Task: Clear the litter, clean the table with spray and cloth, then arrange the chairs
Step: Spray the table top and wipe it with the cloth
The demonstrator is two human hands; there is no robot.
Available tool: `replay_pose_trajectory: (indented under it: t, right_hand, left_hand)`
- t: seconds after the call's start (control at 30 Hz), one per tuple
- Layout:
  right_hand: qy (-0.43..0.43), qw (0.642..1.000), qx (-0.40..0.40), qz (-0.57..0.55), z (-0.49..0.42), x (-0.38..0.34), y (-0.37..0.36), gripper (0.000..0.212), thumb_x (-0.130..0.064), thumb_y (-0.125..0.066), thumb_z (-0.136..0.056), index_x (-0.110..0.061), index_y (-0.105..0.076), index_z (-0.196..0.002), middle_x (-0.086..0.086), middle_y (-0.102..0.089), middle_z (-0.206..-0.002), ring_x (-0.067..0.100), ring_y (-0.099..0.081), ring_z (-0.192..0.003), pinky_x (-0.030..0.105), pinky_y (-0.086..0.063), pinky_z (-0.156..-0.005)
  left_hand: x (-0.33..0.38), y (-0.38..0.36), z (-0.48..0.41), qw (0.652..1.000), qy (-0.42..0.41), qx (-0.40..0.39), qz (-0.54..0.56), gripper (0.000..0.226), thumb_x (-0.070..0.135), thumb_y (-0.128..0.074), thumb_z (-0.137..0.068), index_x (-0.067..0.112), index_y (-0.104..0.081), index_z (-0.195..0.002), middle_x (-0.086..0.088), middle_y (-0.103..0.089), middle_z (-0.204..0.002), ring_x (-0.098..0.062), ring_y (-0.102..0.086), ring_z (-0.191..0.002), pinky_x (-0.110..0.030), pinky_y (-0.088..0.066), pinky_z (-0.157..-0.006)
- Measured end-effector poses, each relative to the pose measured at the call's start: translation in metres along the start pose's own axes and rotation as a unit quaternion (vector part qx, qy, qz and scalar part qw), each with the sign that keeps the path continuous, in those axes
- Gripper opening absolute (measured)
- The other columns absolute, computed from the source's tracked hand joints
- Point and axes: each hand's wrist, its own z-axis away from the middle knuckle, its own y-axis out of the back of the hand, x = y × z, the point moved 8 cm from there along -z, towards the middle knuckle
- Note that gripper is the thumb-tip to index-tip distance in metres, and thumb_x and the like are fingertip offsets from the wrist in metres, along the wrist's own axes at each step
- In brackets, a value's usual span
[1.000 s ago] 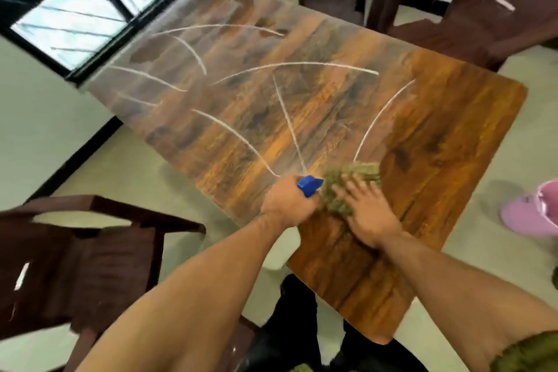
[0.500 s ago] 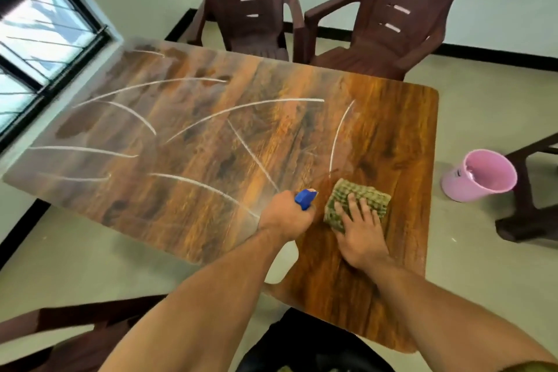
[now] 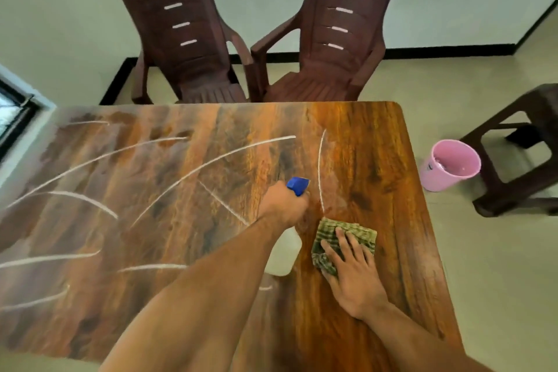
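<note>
My left hand (image 3: 282, 208) grips a white spray bottle (image 3: 285, 254) with a blue nozzle (image 3: 298, 185), held over the wooden table (image 3: 377, 160). Just to its right my right hand (image 3: 351, 269) lies flat, fingers spread, pressing a green checked cloth (image 3: 338, 234) onto the tabletop. Several white curved streaks (image 3: 211, 163) cross the table, most of them on its left and middle. Two brown plastic chairs stand at the far edge, one on the left (image 3: 187, 39) and one on the right (image 3: 341, 33).
A pink bin (image 3: 451, 164) stands on the floor right of the table. Beside it is a dark brown stool (image 3: 525, 148). A window (image 3: 12, 112) is at the far left. Pale floor surrounds the table.
The view has swung round and lifted, so the two far chairs now face me. Both hands with bottle and cloth have shifted towards the table's right part; the right hand stays flat on the cloth.
</note>
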Motion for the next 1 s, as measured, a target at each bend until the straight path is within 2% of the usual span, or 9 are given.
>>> replay_pose_trajectory:
  t: [0.13, 0.27, 0.4, 0.57, 0.67, 0.7, 0.83, 0.93, 1.0]
  right_hand:
    - [-0.124, 0.991, 0.029, -0.039, -0.044, -0.002, 0.001, 0.08, -0.069, -0.024, -0.093, -0.035, 0.005, -0.159, 0.001, 0.018, -0.165, 0.026, 0.016, -0.153, 0.046, 0.011, -0.12]
    - [-0.201, 0.976, 0.059, -0.061, -0.085, -0.003, 0.013, 0.082, -0.07, -0.008, -0.087, -0.031, 0.014, -0.155, 0.002, 0.022, -0.163, 0.026, 0.017, -0.152, 0.047, 0.011, -0.12]
    - [-0.376, 0.914, 0.087, -0.127, -0.137, -0.009, 0.032, 0.078, -0.063, -0.014, -0.097, -0.022, 0.011, -0.159, 0.011, 0.019, -0.165, 0.033, 0.02, -0.151, 0.055, 0.007, -0.122]
    - [-0.126, 0.987, 0.085, -0.06, -0.209, -0.042, 0.05, 0.074, -0.061, -0.009, -0.093, -0.032, 0.005, -0.159, 0.004, 0.013, -0.167, 0.027, 0.025, -0.149, 0.052, 0.019, -0.118]
    - [-0.345, 0.927, 0.099, -0.11, -0.222, 0.007, 0.064, 0.07, -0.058, -0.011, -0.099, -0.029, 0.01, -0.159, 0.007, 0.017, -0.166, 0.031, 0.021, -0.151, 0.056, 0.016, -0.119]
    - [-0.344, 0.927, 0.096, -0.111, -0.235, 0.0, 0.066, 0.071, -0.058, -0.013, -0.1, -0.028, 0.013, -0.158, 0.008, 0.021, -0.165, 0.033, 0.022, -0.151, 0.056, 0.017, -0.117]
    - [-0.062, 0.995, 0.066, -0.035, -0.267, -0.037, 0.079, 0.068, -0.058, -0.016, -0.098, -0.037, 0.01, -0.157, -0.003, 0.024, -0.161, 0.027, 0.019, -0.153, 0.049, 0.02, -0.117]
    - [-0.291, 0.947, 0.105, -0.084, -0.28, 0.011, 0.094, 0.066, -0.057, -0.017, -0.102, -0.034, 0.008, -0.159, 0.001, 0.018, -0.166, 0.028, 0.018, -0.152, 0.054, 0.015, -0.119]
    - [-0.276, 0.952, 0.105, -0.083, -0.307, -0.01, 0.1, 0.068, -0.057, -0.018, -0.102, -0.033, 0.009, -0.158, 0.004, 0.018, -0.166, 0.031, 0.021, -0.151, 0.055, 0.018, -0.117]
  left_hand:
    - [0.015, 0.013, -0.057, 0.998, -0.04, -0.036, -0.012, 0.03, 0.035, -0.064, -0.091, 0.019, -0.048, -0.071, -0.001, -0.053, -0.067, -0.022, -0.056, -0.066, -0.037, -0.054, -0.068]
    - [0.025, 0.027, -0.111, 0.996, -0.066, -0.058, -0.02, 0.026, 0.031, -0.064, -0.088, 0.017, -0.05, -0.071, -0.006, -0.056, -0.071, -0.025, -0.06, -0.07, -0.045, -0.061, -0.075]
    - [0.032, 0.037, -0.153, 0.995, -0.052, -0.083, 0.008, 0.026, 0.046, -0.067, -0.084, 0.023, -0.054, -0.085, -0.008, -0.068, -0.091, -0.026, -0.069, -0.086, -0.042, -0.061, -0.085]
    - [0.024, 0.043, -0.197, 0.994, -0.052, -0.099, 0.016, 0.026, 0.04, -0.071, -0.087, 0.02, -0.054, -0.091, -0.007, -0.069, -0.09, -0.024, -0.07, -0.083, -0.043, -0.061, -0.083]
    - [0.019, 0.05, -0.212, 0.993, -0.058, -0.098, 0.024, 0.023, 0.035, -0.068, -0.093, 0.02, -0.052, -0.097, -0.004, -0.063, -0.09, -0.019, -0.065, -0.082, -0.034, -0.06, -0.079]
    - [0.018, 0.055, -0.219, 0.993, -0.067, -0.092, 0.025, 0.02, 0.033, -0.068, -0.093, 0.019, -0.054, -0.093, -0.006, -0.064, -0.089, -0.021, -0.066, -0.081, -0.035, -0.06, -0.079]
    - [0.019, 0.062, -0.231, 0.991, -0.093, -0.093, 0.015, 0.019, 0.032, -0.067, -0.09, 0.018, -0.058, -0.082, -0.006, -0.063, -0.078, -0.022, -0.062, -0.069, -0.039, -0.059, -0.074]
    - [0.015, 0.065, -0.24, 0.991, -0.098, -0.09, 0.022, 0.02, 0.035, -0.066, -0.093, 0.021, -0.055, -0.085, -0.001, -0.057, -0.075, -0.014, -0.056, -0.066, -0.028, -0.049, -0.064]
    - [0.015, 0.071, -0.243, 0.991, -0.102, -0.085, 0.029, 0.021, 0.033, -0.066, -0.094, 0.024, -0.052, -0.081, 0.0, -0.056, -0.075, -0.013, -0.055, -0.066, -0.025, -0.046, -0.064]
